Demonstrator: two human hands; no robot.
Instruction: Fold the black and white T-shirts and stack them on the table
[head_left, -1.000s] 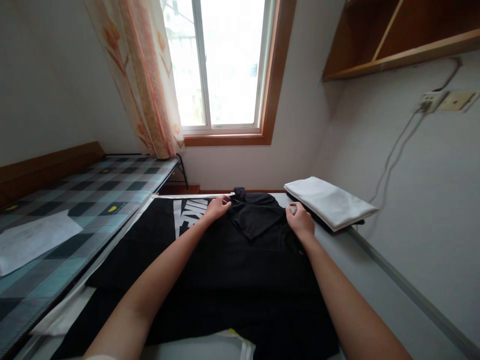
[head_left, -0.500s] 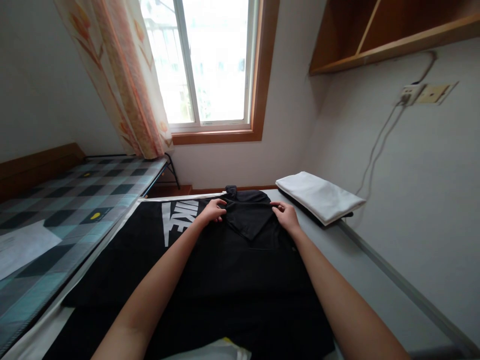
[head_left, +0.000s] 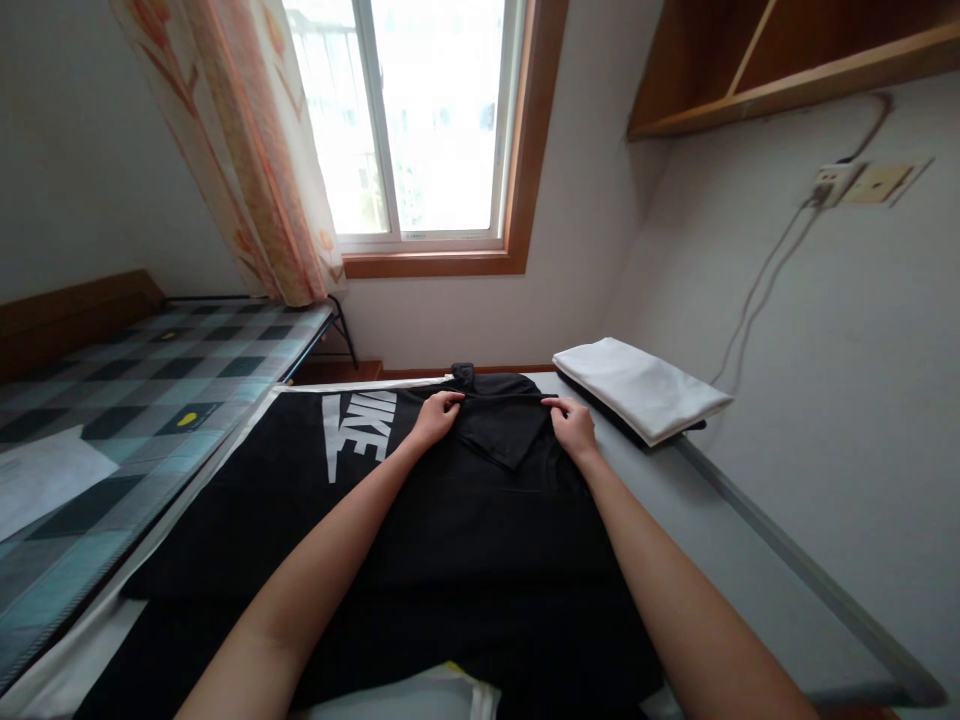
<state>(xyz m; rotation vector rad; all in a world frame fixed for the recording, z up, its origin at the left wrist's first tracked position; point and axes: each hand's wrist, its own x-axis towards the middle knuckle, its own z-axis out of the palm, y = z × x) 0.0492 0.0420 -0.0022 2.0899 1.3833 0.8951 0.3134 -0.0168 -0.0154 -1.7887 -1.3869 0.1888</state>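
A black garment (head_left: 465, 545) with large white NIKE lettering on its left part lies spread over the table. Near its far end a flap of black cloth (head_left: 502, 430) hangs to a point between my hands. My left hand (head_left: 437, 418) pinches the flap's upper left edge with closed fingers. On the other side, my right hand (head_left: 572, 426) pinches the upper right corner between thumb and fingers. The edge between both hands looks straight. A pale piece with a yellow edge (head_left: 420, 695) shows at the bottom, partly cut off by the frame.
Folded white cloth (head_left: 641, 385) lies on something dark at the table's right side. Left of the table is a bed with a checked mattress (head_left: 217, 370) and a paper sheet (head_left: 52, 478). A wooden shelf (head_left: 795, 75) hangs upper right; cables run down from a socket (head_left: 832, 185).
My left hand has moved slightly right and up along the flap's edge, its fingers now closer together. The edge between my hands looks straighter. The view has shifted a little.
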